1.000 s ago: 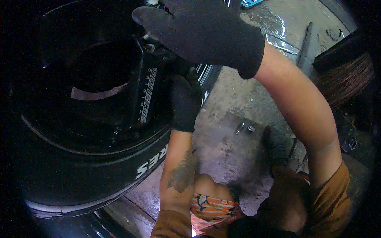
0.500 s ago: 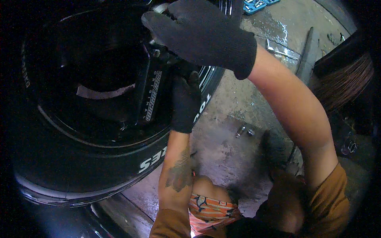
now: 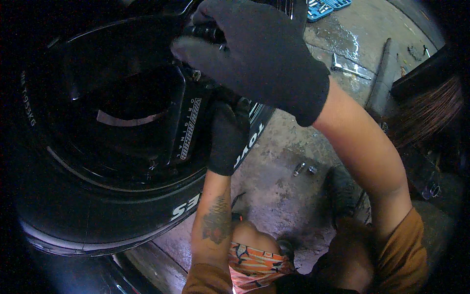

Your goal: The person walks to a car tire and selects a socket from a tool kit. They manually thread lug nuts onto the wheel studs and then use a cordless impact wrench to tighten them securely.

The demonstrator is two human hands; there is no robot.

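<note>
A large black car wheel fills the left side, its tyre (image 3: 98, 215) marked with white lettering around a glossy black rim (image 3: 188, 122). My right hand (image 3: 267, 59), in a black glove, reaches across to the wheel's middle. Its thumb and fingers curl around a dark rounded part (image 3: 208, 33) whose kind I cannot make out. Below it, my gloved left hand (image 3: 227, 139) is at the edge of the rim beside a lettered spoke. Its fingers are bent in, and what they hold is hidden in the dark and behind the right hand.
Two small metal sockets (image 3: 306, 169) lie on the wet concrete floor (image 3: 274, 191). Farther off are a flat silver tool (image 3: 350, 67), a long grey bar (image 3: 383, 73) and a blue socket case (image 3: 325, 7). Brown broom-like bristles (image 3: 428, 108) are at the right, near a dark shoe (image 3: 341, 188).
My right hand has shifted slightly down and its fingers have spread, showing a dark part between them. The silvery ring seen by its fingertips is out of sight. My left hand has barely moved.
</note>
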